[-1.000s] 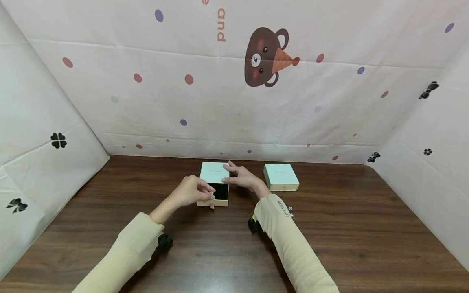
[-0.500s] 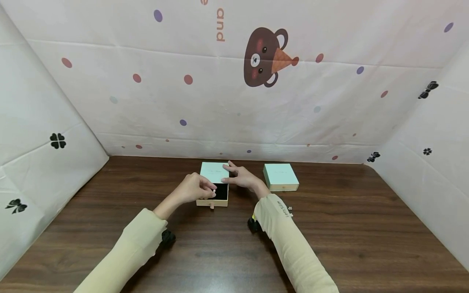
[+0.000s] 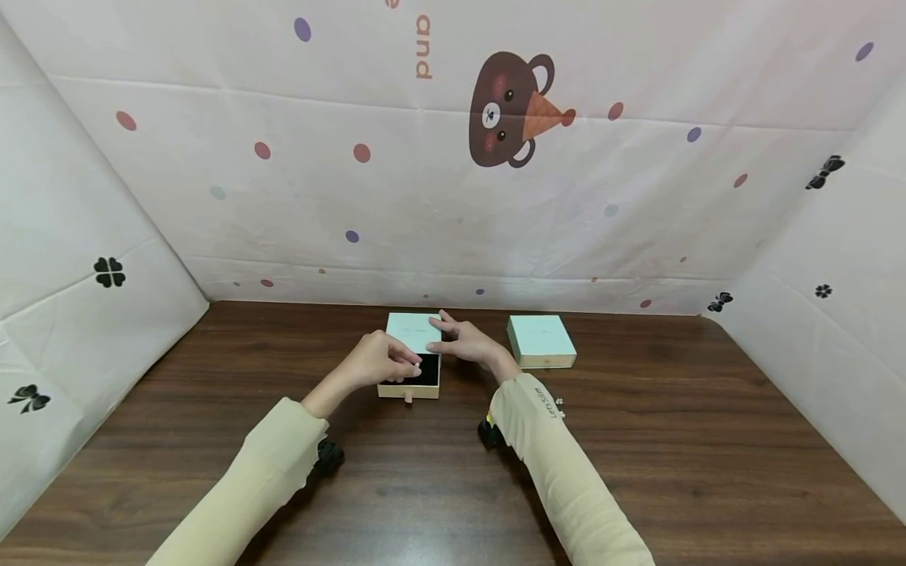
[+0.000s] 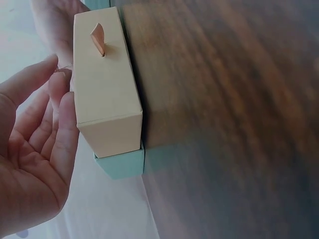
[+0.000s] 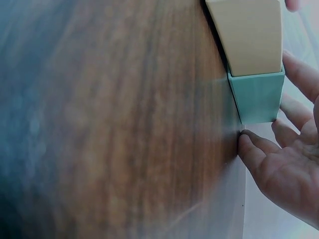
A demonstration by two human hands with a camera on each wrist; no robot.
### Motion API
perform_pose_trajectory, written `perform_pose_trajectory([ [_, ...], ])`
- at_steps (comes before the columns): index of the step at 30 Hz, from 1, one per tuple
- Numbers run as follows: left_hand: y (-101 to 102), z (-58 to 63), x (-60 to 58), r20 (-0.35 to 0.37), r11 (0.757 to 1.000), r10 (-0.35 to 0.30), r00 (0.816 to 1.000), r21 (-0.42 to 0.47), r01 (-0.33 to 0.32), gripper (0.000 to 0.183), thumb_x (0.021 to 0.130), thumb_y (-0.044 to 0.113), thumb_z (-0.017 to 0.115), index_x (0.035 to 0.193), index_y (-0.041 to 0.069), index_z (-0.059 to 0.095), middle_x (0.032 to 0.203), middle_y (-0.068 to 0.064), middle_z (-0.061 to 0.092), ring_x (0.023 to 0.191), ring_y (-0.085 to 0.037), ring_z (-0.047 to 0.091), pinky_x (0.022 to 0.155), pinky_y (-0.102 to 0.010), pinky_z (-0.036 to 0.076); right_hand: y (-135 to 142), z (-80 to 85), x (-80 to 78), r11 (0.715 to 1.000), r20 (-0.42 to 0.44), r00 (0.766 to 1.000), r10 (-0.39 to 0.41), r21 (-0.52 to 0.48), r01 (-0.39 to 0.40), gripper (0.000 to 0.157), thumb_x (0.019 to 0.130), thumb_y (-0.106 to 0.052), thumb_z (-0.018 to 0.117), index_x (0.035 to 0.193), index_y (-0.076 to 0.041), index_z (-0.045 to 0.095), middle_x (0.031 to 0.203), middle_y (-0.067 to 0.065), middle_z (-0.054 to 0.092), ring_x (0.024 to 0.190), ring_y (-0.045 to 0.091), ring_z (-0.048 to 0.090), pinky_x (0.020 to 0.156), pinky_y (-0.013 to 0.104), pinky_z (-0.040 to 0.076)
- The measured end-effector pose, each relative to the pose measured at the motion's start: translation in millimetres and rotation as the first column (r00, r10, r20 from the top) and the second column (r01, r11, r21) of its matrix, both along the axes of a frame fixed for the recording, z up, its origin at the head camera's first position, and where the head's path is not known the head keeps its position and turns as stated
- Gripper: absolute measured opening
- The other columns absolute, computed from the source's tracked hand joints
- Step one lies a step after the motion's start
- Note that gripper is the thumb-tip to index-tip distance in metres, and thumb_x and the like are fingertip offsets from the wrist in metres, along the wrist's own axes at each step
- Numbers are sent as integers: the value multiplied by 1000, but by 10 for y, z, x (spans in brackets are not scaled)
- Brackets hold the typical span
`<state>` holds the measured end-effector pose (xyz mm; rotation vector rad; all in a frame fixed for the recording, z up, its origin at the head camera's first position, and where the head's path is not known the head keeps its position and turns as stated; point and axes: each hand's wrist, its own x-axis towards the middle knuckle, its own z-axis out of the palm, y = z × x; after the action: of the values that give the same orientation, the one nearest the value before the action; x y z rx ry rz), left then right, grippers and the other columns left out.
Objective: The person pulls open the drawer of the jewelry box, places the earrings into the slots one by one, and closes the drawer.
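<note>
Wooden table: left fingers pinch a trinket, right fingers spread against one box, second box only in head view

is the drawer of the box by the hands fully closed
No, in the head view the drawer sticks out from the mint cover, showing its black inside.

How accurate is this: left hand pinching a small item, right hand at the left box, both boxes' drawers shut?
One error: the left box has its drawer pulled open, as the head view shows; only the right box is shut. The left hand does pinch a small item, with the right hand at the left box.
</note>
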<state>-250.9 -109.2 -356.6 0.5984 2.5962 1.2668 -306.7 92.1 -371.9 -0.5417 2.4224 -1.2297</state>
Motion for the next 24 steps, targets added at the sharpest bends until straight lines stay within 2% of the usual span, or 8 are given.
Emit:
perform_pose_trajectory([
  [8,26,-42,-74,53,999,34,998,-30,-32,13,79,14,71,88,5,73,70,-3,68,52,-10,58,53,-27,51,-4,-36,-22,1000,-12,1000,-3,10,4,62,89,-28,60,143,-18,30,153,-1,6,138,25,15,107,45,23],
  [16,43,-12,-79,75,999,37,997,-28,-35,13,79,11,71,88,2,73,69,-5,68,44,-9,53,49,-26,50,-1,-36,-27,1000,-9,1000,6,-8,-6,63,89,-29,60,143,-18,31,153,0,5,138,27,14,107,48,21],
  [24,56,-11,-91,106,998,45,993,-43,-41,12,79,9,71,89,2,72,69,-6,68,41,-8,52,45,-23,46,-1,-49,-28,1000,-14,1000,-5,11,5,63,89,-28,60,143,-19,31,153,-1,6,137,25,16,107,44,23],
])
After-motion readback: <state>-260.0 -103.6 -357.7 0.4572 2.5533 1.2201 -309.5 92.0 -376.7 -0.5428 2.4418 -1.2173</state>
